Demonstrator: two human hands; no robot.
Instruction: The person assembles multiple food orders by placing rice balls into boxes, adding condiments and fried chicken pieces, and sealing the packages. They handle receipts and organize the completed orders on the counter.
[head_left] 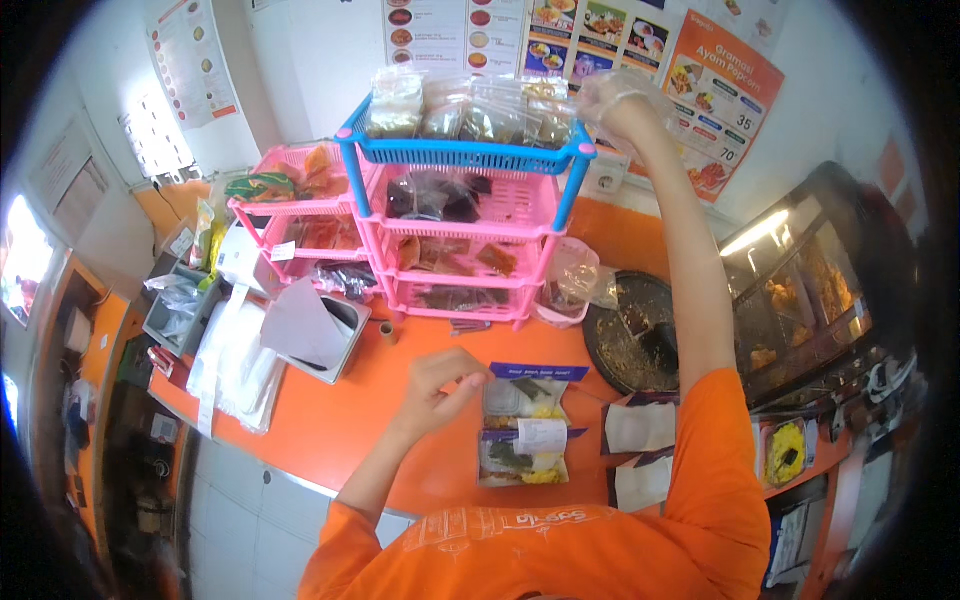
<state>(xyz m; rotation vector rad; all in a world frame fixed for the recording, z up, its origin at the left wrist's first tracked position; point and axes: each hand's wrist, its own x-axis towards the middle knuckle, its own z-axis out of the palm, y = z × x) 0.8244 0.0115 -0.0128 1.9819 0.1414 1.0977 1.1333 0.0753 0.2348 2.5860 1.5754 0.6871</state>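
Observation:
My right hand [625, 105] is raised at the right end of the blue top basket [460, 153] of a rack. Clear plastic surrounds this hand; whether it is a glove or a bag is unclear, and its fingers are blurred. Several clear sachets [490, 108] fill that basket. Over the orange counter [420, 345], my left hand [440, 388] has its fingers curled and nothing visible in them. Just right of it stand two open food boxes, the far one [525, 398] and the near one [522, 460], with yellow and green food inside. A white paper slip [541, 435] lies across them.
Pink rack tiers [460, 232] hold more packets. A round dark pan [635, 335] and a lit glass food cabinet [800, 290] stand right. Paper-lined boxes [640, 428] sit below the pan. Left are a metal container [345, 340] and white plastic bags [240, 365].

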